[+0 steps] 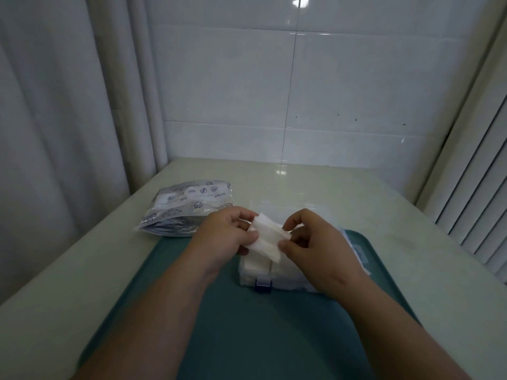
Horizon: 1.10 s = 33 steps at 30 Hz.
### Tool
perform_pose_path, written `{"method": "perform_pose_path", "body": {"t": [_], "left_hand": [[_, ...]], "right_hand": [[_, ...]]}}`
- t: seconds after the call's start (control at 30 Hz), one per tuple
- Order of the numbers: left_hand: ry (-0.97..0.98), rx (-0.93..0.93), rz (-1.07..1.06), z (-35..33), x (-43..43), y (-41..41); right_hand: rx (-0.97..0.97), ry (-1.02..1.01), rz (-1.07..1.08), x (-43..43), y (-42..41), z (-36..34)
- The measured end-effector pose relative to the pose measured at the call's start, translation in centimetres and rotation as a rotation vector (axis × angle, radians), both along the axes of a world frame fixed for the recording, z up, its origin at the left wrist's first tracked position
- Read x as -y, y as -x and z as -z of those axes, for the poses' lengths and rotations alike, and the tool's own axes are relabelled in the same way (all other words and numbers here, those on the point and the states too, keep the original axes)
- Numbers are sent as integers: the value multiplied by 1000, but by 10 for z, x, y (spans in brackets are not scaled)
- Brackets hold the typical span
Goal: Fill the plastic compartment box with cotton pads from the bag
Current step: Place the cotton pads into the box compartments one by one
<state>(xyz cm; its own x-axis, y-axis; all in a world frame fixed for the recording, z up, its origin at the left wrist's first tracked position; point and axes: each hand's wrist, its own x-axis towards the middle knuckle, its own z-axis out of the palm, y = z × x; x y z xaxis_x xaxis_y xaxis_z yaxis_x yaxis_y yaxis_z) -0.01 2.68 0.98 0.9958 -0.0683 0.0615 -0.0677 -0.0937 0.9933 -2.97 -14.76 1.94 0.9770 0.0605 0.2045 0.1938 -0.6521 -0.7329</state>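
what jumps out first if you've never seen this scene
Two hands meet mid-frame, the left hand and the right hand both pinching a small stack of white cotton pads. Just below sits the clear compartment box, already holding pads, on a teal tray; the printed bag lies to its left.

The right hand [321, 250] covers the 3 o'clock half of the plastic compartment box [258, 272]; the dividers there cannot be seen. The held cotton pads [267, 238] blur into one stack; count indeterminate. The green tray [247, 338] is cut off at the 6 o'clock edge. Print on the bag [189, 207] is mostly illegible.
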Motion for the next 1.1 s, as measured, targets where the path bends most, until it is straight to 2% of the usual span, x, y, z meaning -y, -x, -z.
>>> {"method": "perform_pose_path", "body": {"t": [0.17,0.37,0.6,0.77,0.97,1.1], "left_hand": [[0,-5,-48,1,1,0],[168,40,-117,-4,8,3],[97,39,-265,-6,7,4],[63,47,-273,-10,8,8],[-95,105,-207,-6,8,8],[-209,96,-185,0,9,5]], "right_hand": [[14,10,-1,0,-1,1],[16,4,6,1,-3,3],[32,43,-3,2,-4,6],[42,61,-7,2,-5,7],[47,79,-22,-1,-4,8],[35,21,-28,-3,-2,7]]}}
